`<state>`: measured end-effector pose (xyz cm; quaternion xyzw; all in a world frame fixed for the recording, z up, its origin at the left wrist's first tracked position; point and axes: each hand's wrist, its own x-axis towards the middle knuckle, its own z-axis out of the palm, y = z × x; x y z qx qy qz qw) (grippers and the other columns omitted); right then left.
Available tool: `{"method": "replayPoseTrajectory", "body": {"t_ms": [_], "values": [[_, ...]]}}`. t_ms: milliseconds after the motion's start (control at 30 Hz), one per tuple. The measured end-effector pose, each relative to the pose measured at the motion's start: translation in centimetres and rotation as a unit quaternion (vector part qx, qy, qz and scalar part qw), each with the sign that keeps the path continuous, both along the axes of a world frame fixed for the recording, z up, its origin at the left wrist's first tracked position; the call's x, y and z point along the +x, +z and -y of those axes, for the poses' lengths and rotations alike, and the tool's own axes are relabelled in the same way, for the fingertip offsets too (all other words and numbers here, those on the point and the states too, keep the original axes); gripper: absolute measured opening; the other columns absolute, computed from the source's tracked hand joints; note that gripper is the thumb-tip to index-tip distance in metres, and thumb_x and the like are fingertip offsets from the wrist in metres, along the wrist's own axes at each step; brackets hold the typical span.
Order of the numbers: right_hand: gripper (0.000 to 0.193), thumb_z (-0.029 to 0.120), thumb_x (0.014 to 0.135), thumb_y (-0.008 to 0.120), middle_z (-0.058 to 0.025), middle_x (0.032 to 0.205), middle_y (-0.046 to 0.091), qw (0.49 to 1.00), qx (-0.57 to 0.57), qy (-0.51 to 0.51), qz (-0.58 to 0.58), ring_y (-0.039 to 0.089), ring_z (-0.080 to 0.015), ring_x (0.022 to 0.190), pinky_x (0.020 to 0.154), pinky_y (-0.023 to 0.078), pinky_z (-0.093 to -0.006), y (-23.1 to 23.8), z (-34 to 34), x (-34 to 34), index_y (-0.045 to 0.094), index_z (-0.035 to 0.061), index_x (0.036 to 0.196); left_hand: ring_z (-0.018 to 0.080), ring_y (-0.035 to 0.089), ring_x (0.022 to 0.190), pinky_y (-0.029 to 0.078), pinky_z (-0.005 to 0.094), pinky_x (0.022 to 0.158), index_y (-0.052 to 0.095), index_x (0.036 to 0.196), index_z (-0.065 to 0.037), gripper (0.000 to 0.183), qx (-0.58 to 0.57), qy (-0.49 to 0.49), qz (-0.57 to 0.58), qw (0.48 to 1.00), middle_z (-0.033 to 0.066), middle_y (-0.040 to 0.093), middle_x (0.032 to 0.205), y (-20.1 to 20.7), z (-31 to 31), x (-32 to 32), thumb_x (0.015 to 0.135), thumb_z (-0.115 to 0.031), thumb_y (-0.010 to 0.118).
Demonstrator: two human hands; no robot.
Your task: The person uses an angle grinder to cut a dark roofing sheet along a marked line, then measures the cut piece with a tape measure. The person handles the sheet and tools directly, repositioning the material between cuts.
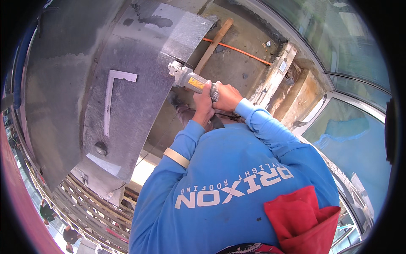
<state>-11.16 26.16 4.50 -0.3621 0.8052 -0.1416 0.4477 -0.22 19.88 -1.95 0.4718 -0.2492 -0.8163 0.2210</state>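
Observation:
Both my hands are closed round a grey angle grinder (195,82) with a yellow label. My left hand (203,105) wraps the side of its body. My right hand (229,97) grips its rear end. The grinder's head points up and left, at the edge of a grey metal sheet (139,91); a thin dark disc edge shows there, and I cannot tell whether it touches the sheet. A pale L-shaped square (108,101) lies on the sheet, left of the grinder. Nearer to me sits a small dark round object (100,148).
Right of the sheet are a wooden strip (215,44), an orange pipe (239,52) and a worn timber beam (277,75). Glass panels (342,127) stand at the right. A slatted wooden structure (95,199) lies at lower left, with people (71,235) beyond it.

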Motion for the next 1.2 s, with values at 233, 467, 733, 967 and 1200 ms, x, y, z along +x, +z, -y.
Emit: {"method": "replayPoseTrajectory", "body": {"t_ms": [233, 467, 733, 967, 1200], "values": [[0.059, 0.028, 0.069, 0.078, -0.0276, 0.100, 0.072, 1.000, -0.027, 0.009, -0.009, 0.070, -0.0449, 0.100, 0.088, 0.057, -0.0502, -1.0, 2.2, 0.2, 0.058, -0.0033, 0.114, 0.0157, 0.067, 0.083, 0.057, 0.0330, 0.073, 0.059, 0.114, 0.001, 0.034, 0.007, 0.025, -0.046, 0.999, 0.0077, 0.066, 0.102, -1.2, 2.4, 0.1, 0.092, -0.018, 0.077], [0.063, 0.030, 0.069, 0.079, -0.0272, 0.110, 0.071, 0.999, -0.025, 0.026, -0.006, 0.070, -0.0437, 0.107, 0.093, 0.057, -0.0483, -1.6, 7.7, -0.2, 0.058, -0.0043, 0.118, 0.0166, 0.068, 0.084, 0.058, 0.0338, 0.073, 0.059, 0.115, 0.002, 0.037, -0.030, 0.027, -0.013, 0.999, 0.0081, 0.066, 0.102, -1.3, 8.1, -0.4, 0.092, -0.021, 0.077], [0.055, 0.031, 0.067, 0.080, -0.0255, 0.104, 0.074, 0.998, -0.059, 0.018, 0.009, 0.073, -0.0400, 0.100, 0.086, 0.059, -0.0452, -2.4, 13.4, 0.2, 0.065, -0.0040, 0.107, 0.0219, 0.071, 0.091, 0.061, 0.0393, 0.077, 0.058, 0.121, 0.009, 0.049, -0.020, -0.005, 0.001, 1.000, 0.0139, 0.067, 0.109, -1.3, 15.1, 0.2, 0.095, -0.029, 0.075], [0.055, 0.027, 0.068, 0.079, -0.0264, 0.110, 0.073, 0.999, -0.031, 0.016, 0.026, 0.072, -0.0397, 0.108, 0.094, 0.057, -0.0455, -0.1, 12.4, 0.0, 0.068, -0.0040, 0.113, 0.0229, 0.071, 0.092, 0.062, 0.0400, 0.079, 0.056, 0.122, 0.008, 0.051, -0.016, -0.008, 0.005, 1.000, 0.0137, 0.067, 0.110, -1.2, 14.3, 0.3, 0.095, -0.032, 0.074], [0.062, 0.027, 0.069, 0.078, -0.0267, 0.108, 0.072, 1.000, -0.024, 0.015, 0.007, 0.071, -0.0429, 0.105, 0.092, 0.057, -0.0468, 0.1, 4.5, -0.3, 0.059, -0.0051, 0.119, 0.0182, 0.069, 0.091, 0.061, 0.0370, 0.080, 0.058, 0.119, 0.002, 0.043, -0.010, -0.021, -0.014, 1.000, 0.0086, 0.067, 0.107, 0.1, 5.6, 0.0, 0.097, -0.033, 0.073]]}}
